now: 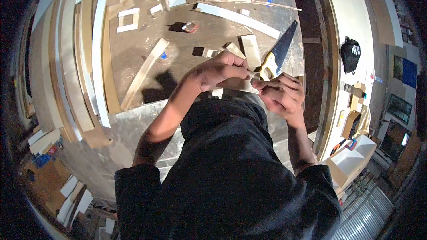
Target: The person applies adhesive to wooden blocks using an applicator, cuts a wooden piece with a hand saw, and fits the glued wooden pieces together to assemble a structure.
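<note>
My left hand (222, 69) is closed, its fingers pinched at the front edge of the worktable (191, 49). Close beside it on the right, my right hand (281, 93) has its fingers curled, thumb toward the left hand. Between the fingertips is a small pale piece (253, 75), too small to make out clearly. Just beyond the hands lies a handsaw (282, 46) with a dark blade and a pale yellow handle. A short wooden board (250, 50) lies left of the saw, and a small block (234, 50) is near my left hand.
Long boards (84, 58) stretch along the left. A white strip (238, 19) and a wood strip (145, 73) lie on the table, with several small offcuts farther back. At right, a pale bench (351, 22) holds a black cap (351, 55) and a brush (355, 90).
</note>
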A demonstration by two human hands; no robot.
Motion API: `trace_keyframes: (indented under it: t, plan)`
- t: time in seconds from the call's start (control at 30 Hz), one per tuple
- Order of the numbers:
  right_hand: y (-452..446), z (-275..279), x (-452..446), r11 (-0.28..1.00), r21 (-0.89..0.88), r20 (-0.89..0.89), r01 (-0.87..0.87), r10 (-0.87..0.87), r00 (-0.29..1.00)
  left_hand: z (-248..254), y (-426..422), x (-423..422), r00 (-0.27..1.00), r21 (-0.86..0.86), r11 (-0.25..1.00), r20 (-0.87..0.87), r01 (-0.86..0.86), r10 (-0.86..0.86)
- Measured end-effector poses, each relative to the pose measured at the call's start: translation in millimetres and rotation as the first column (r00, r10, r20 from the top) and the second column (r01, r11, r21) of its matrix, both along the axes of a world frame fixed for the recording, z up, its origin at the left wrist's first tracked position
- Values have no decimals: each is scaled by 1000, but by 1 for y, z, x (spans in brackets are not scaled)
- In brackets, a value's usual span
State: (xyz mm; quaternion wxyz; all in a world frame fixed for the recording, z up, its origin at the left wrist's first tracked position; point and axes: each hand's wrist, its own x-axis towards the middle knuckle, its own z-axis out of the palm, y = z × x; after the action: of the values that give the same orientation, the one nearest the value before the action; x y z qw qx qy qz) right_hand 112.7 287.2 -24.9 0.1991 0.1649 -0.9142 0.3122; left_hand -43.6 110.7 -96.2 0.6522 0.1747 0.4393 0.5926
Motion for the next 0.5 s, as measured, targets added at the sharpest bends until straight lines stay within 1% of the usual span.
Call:
trace_keyframes:
  t: [0.07,0.13,0.17,0.2,0.23,0.27,0.3,0.33,0.37,0.4,0.43,0.47,0.5]
  plan:
    - [19,-7,17,1000,-10,-8,9,-9,1000,6,16,13,1000,-43,999,16,4,-3]
    - [43,-13,30,997,-51,-18,57,-58,998,12,38,25,969,47,996,-235,-72,81]
    - [49,-14,37,955,-164,71,247,-239,969,18,46,30,924,57,993,-365,-103,117]
    - [60,-16,35,895,-299,43,329,-332,942,24,54,40,866,47,982,-465,-186,186]
    - [84,-27,38,881,-281,90,381,-371,924,31,61,50,792,35,963,-561,-268,241]
    - [111,-47,46,863,-254,141,436,-413,900,18,72,60,800,42,951,-529,-307,282]
    - [135,-73,57,862,-121,310,493,-439,843,17,80,69,792,-17,938,-542,-346,282]
    - [154,-113,68,848,-170,430,501,-394,812,11,90,82,770,-20,902,-529,-431,356]
    - [165,-144,76,864,-85,498,496,-395,772,13,96,91,780,-48,891,-506,-451,367]
    - [168,-159,81,873,-58,619,485,-349,703,15,105,100,789,-80,879,-484,-469,378]
    - [172,-213,91,898,-46,696,438,-285,658,18,117,110,789,-88,879,-490,-469,371]
    - [164,-225,95,920,18,687,392,-296,663,22,127,119,765,-54,842,-453,-537,458]
    - [163,-240,99,959,-20,660,281,-198,724,26,135,127,733,-24,797,-411,-603,542]
